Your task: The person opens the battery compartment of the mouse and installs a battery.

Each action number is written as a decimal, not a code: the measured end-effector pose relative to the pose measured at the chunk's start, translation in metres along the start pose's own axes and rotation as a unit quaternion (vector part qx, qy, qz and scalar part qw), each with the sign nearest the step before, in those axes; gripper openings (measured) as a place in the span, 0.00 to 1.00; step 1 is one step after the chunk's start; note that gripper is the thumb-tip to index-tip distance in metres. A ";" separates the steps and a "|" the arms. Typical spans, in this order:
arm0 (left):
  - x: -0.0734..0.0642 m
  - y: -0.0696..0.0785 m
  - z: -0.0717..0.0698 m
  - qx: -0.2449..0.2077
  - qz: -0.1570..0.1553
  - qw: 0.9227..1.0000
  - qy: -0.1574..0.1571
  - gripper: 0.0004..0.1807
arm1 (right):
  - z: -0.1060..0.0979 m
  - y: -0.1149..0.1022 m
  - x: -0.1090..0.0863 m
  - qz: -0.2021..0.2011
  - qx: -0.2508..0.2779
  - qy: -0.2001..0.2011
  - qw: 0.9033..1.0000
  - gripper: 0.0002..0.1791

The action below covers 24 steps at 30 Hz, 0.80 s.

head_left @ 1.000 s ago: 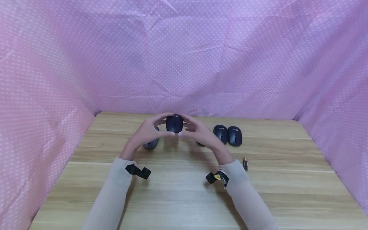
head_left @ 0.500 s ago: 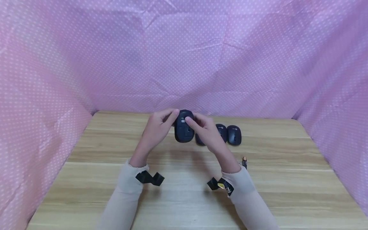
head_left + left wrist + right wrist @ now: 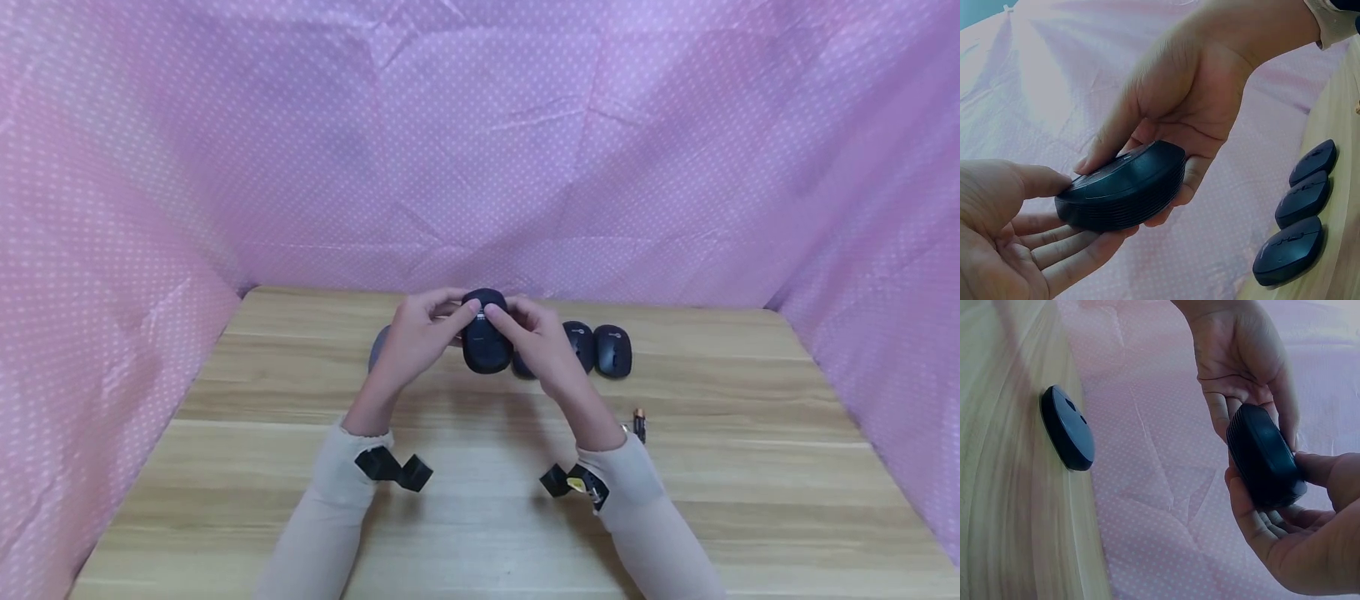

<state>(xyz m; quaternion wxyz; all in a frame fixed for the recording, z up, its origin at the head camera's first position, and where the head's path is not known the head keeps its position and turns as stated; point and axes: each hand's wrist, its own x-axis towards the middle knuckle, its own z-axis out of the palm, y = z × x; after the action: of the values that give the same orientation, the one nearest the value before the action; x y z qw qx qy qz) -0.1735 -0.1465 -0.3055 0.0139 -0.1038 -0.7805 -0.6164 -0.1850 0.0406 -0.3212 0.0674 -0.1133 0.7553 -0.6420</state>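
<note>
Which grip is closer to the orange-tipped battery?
Right. The right grip is beyond and left of the battery; the left grip is even farther left.

Clock read from tabletop's middle, head view. Pale wood-grain tabletop, far corners rounded. Ten o'clock: dark computer mouse, partly hidden; top up in right wrist view. Twelve to two o'clock: row of three black mice, tops up: inner mouse mostly hidden, middle mouse, outer mouse, latter two with pale logos. Three o'clock: cylindrical battery, black, copper-coloured end toward twelve. Pink polka-dot fabric, creased, from nine through twelve to three.
</note>
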 end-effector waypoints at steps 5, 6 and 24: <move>0.001 -0.001 0.000 -0.020 0.012 0.999 0.030 0.16 | 0.002 0.001 0.001 0.008 0.020 -0.007 1.000 0.19; 0.001 -0.001 0.000 -0.026 0.018 0.999 0.042 0.17 | 0.003 0.002 0.001 0.011 0.028 -0.012 0.999 0.20; 0.000 -0.002 0.007 -0.021 0.119 0.987 0.105 0.16 | 0.019 0.007 0.001 0.046 0.145 -0.010 0.988 0.17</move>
<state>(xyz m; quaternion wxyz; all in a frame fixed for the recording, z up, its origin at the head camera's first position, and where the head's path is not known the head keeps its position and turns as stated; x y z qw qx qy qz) -0.1729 -0.1401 -0.3091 0.1663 -0.1309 -0.7438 -0.6340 -0.1816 0.0229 -0.3311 0.1198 -0.0739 0.6578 -0.7399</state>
